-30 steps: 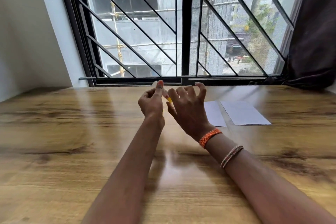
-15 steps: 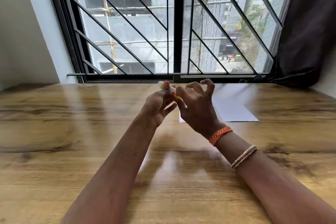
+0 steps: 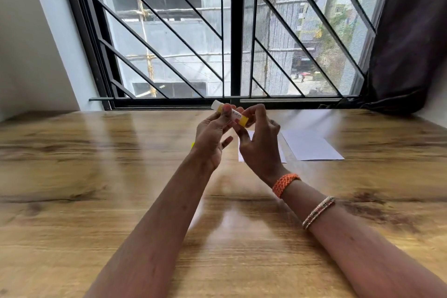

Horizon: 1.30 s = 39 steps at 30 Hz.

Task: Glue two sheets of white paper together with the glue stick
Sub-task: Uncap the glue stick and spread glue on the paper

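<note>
A glue stick (image 3: pixel 238 116) with a white and yellow body is held up above the wooden table (image 3: pixel 96 176), lying nearly level. My left hand (image 3: pixel 212 136) pinches its left part, thumb on top. My right hand (image 3: pixel 260 143) holds its yellow right end with curled fingers. Two white paper sheets lie flat on the table behind my hands: one sheet (image 3: pixel 310 145) to the right in full view, the other sheet (image 3: pixel 281 156) mostly hidden behind my right hand. A small yellow piece (image 3: pixel 192 145) shows at the left edge of my left hand.
A barred window (image 3: pixel 229 31) runs along the table's far edge. A dark curtain (image 3: pixel 411 31) hangs at the far right. A pale wall (image 3: pixel 29 43) closes the left side. I wear an orange band and thin bangles on my right wrist.
Both hands have risen slightly and turned the glue stick so its white and yellow body now shows clearly between them. The camera has shifted, and the papers sit further behind my right hand.
</note>
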Motion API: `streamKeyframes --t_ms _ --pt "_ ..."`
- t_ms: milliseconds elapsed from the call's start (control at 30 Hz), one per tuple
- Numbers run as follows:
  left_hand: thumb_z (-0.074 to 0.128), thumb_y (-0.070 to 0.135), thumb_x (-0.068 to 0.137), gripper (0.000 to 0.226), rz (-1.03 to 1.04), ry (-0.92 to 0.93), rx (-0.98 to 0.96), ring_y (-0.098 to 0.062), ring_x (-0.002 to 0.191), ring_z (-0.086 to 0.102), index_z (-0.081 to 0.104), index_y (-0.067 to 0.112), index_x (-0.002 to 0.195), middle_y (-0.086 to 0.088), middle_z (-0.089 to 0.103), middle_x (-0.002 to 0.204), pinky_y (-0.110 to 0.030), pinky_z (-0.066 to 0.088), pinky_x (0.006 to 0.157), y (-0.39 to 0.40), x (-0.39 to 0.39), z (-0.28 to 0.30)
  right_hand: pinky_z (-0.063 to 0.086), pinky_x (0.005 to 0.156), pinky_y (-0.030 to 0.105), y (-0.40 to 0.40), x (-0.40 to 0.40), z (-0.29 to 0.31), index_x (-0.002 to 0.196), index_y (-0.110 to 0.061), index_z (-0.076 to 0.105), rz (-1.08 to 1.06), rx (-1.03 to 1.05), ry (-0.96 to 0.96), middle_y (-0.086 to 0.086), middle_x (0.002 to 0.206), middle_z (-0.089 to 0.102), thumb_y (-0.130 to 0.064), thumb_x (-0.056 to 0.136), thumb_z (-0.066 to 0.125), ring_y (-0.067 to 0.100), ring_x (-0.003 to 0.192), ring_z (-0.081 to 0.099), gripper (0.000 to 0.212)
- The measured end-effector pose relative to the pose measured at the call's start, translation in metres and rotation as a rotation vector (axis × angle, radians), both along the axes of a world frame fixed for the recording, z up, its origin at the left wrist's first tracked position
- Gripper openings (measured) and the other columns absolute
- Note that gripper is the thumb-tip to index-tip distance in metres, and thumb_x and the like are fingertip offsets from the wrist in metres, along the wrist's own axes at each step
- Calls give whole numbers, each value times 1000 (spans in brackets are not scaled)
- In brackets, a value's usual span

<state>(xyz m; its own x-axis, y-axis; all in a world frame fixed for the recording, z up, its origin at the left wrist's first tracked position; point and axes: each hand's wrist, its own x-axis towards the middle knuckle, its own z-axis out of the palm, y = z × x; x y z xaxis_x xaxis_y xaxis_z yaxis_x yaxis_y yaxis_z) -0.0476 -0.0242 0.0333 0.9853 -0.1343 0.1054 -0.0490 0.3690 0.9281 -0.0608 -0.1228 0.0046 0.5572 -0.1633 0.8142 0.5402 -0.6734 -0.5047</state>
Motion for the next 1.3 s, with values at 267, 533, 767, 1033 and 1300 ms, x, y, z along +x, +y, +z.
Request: streamKeyframes --t_ms 267,533,767,1033,1300 --pt "54 39 89 22 -7 -20 51 2 87 61 66 22 84 18 73 73 -35 36 85 1 -3 0 24 85 34 -9 -3 6 89 -8 54 -112 -166 -22 4 69 68 -13 88 50 23 64 57 6" --pt "61 36 85 14 56 -13 89 -3 95 60 66 22 85 9 69 90 -38 35 89 -4 -8 -1 24 85 38 -13 1 6 87 -15 62 -198 -141 73 5 72 67 -39 97 21 25 79 61 49" --pt "66 42 80 22 178 42 44 -6 85 61 62 20 80 6 68 82 -38 39 86 -3 -3 -6 20 78 29 -8 0 0 99 -13 48 14 -161 -28 -1 84 60 -46 88 53 17 79 55 36" --pt "66 49 77 30 238 65 50 -4 79 63 60 21 70 15 67 59 -34 39 75 -1 -1 -7 24 83 34 -5 -3 1 91 -6 53 -73 -245 -60 6 78 63 -11 80 68 26 77 58 19" --pt "61 41 84 20 183 21 77 -2 84 61 66 22 78 13 69 79 -36 34 79 0 -3 -4 42 81 42 -5 1 1 82 -9 59 8 9 58 0 66 61 -18 92 56 26 62 58 14"
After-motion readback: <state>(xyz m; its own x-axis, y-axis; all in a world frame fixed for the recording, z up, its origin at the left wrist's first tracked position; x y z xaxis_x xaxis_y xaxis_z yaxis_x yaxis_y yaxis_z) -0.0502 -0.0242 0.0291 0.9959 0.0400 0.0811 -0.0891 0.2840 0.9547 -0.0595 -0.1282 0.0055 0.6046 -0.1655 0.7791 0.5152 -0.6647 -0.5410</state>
